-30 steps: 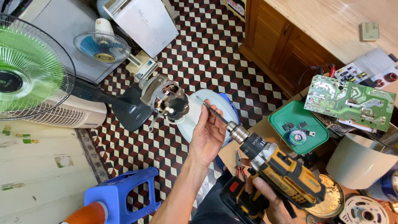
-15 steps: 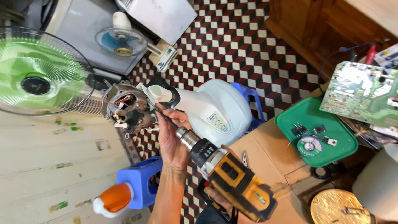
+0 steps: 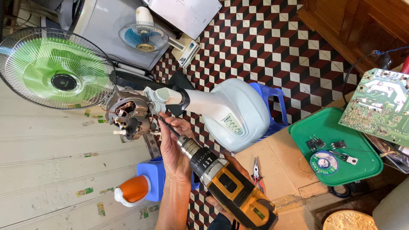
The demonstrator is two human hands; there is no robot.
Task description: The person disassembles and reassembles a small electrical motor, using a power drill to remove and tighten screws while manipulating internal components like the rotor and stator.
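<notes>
A white-blue standing fan body (image 3: 230, 113) lies across a blue stool (image 3: 272, 98), its bare motor (image 3: 128, 113) pointing left. My right hand (image 3: 238, 165) grips the handle of a yellow and black cordless drill (image 3: 232, 191). The drill's long bit (image 3: 168, 127) reaches up-left to the joint between the motor and the fan neck. My left hand (image 3: 172, 155) lies alongside the chuck, its fingers curled around the bit close to the motor. The bit's tip is hidden at the motor housing.
A green caged fan (image 3: 59, 74) and a small blue fan (image 3: 142, 36) stand at the left. A cardboard box (image 3: 281, 179) holds pliers (image 3: 257, 168) and a green tray (image 3: 366, 168) with small parts. Circuit board (image 3: 379, 106) at right. Blue bottle with orange cap (image 3: 140, 187) below.
The view has swung left and closer. The drill and my left hand have moved up to the motor, and the bit now sits against the motor's neck joint.
</notes>
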